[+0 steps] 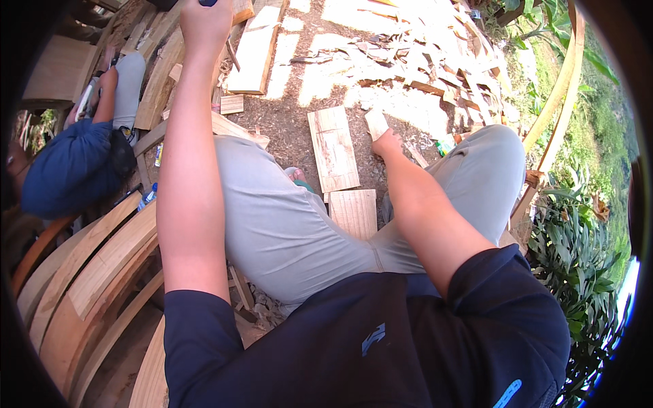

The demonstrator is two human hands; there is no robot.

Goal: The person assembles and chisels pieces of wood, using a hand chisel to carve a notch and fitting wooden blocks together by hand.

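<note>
Currently right hand (386, 144) grasps a small wood offcut (375, 124) near the plank (333, 149); left hand (204, 20) far, clenched on a dark handle (207, 3).

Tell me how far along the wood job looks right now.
Done: chips and offcuts litter the ground, and curved pieces are stacked on the left. In hand: the right hand grips a small board; the left hand is raised around a dark handle, mostly cut off. Left: two flat boards lie untouched between the legs.
</note>
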